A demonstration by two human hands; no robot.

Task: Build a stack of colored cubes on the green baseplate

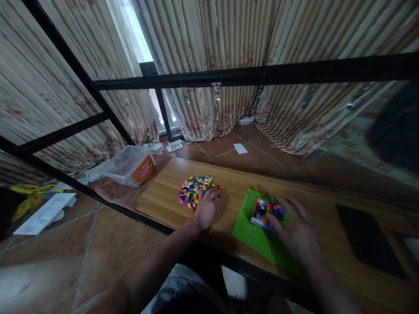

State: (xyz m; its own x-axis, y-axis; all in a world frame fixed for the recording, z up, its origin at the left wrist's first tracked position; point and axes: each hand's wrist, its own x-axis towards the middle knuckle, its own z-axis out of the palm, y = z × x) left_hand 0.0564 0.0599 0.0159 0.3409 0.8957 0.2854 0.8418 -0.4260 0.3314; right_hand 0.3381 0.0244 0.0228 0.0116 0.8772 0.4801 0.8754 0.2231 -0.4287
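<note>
A round heap of small coloured building bricks (188, 189) lies on the wooden table. My left hand (208, 207) rests at the heap's near right edge, its fingers spread loosely over the bricks; I see nothing held in it. On a green studded baseplate (247, 231) sits a compact rectangular block of multicoloured bricks (262, 209) with a pale lower layer. My right hand (297, 222) grips this block from its right side, the thumb at the near edge and the fingers at the far edge. The palm hides part of the block and the plate.
The narrow wooden table (163, 192) carries a dark flat panel (369, 240) on the right. Beyond its left end, a clear plastic bin (126, 161) with an orange label stands on the tiled floor. A black metal bar (229, 78) crosses before the curtains. White packaging (46, 213) lies left.
</note>
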